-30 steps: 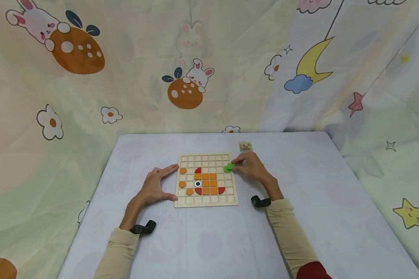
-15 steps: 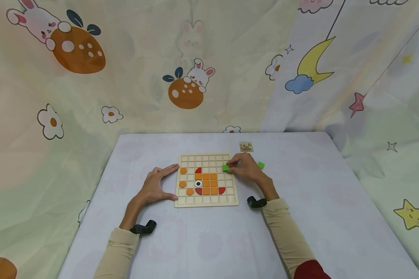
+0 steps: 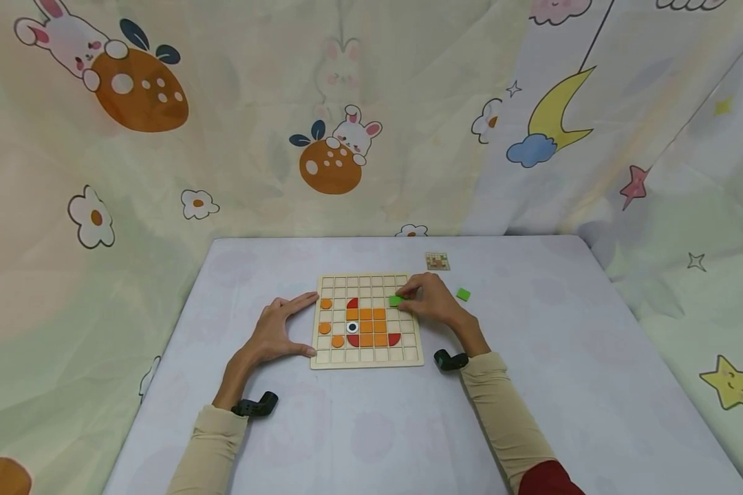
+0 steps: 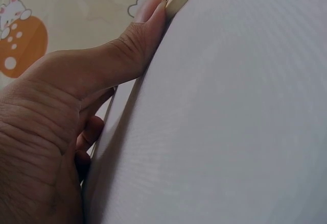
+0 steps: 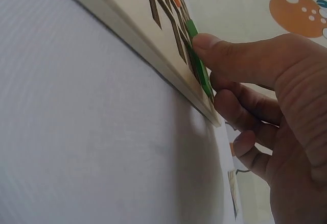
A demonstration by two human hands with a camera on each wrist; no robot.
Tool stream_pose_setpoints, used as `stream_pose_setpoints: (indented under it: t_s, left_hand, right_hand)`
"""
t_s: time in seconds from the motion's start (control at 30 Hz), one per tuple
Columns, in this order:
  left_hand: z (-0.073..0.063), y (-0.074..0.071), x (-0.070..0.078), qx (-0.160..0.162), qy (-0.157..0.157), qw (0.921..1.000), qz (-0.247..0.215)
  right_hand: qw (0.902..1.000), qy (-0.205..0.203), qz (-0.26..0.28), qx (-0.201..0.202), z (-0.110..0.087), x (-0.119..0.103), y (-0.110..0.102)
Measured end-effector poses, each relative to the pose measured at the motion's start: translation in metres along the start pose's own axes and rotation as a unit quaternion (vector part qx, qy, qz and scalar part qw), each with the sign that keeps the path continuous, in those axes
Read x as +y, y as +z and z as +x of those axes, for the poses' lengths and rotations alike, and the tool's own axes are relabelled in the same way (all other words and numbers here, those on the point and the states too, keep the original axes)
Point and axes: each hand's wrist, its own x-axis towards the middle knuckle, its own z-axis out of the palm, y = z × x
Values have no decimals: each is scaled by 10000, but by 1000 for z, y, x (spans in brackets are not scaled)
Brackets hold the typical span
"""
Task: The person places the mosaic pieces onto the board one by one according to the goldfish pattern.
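A square wooden grid board (image 3: 367,356) lies on the table with orange squares, orange discs, red quarter-round pieces and a white eye tile (image 3: 352,328) on it. My left hand (image 3: 272,331) spreads along the board's left edge, thumb and fingers touching it; in the left wrist view the thumb (image 4: 153,17) lies at the edge. My right hand (image 3: 435,300) pinches a green square tile (image 3: 395,301) over the board's right part. In the right wrist view the thumb (image 5: 207,43) is against green pieces (image 5: 203,76) on the board; the fingertips hide part of them.
Another green tile (image 3: 463,294) lies on the table to the right of the board. Behind the board is a small pattern card (image 3: 437,261). A patterned cloth (image 3: 241,137) hangs behind the white table (image 3: 371,426).
My right hand has moved slightly left over the board with the green tile. The loose green tile on the table has come into full view. My left hand has stayed put.
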Motion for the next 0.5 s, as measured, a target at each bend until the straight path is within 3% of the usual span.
stream_pose_setpoints:
  t_s: [0.5]
  left_hand:
    - [-1, -1, 1, -2, 3, 10000, -50]
  right_hand:
    - [9996, 43, -239, -121, 7, -2, 7]
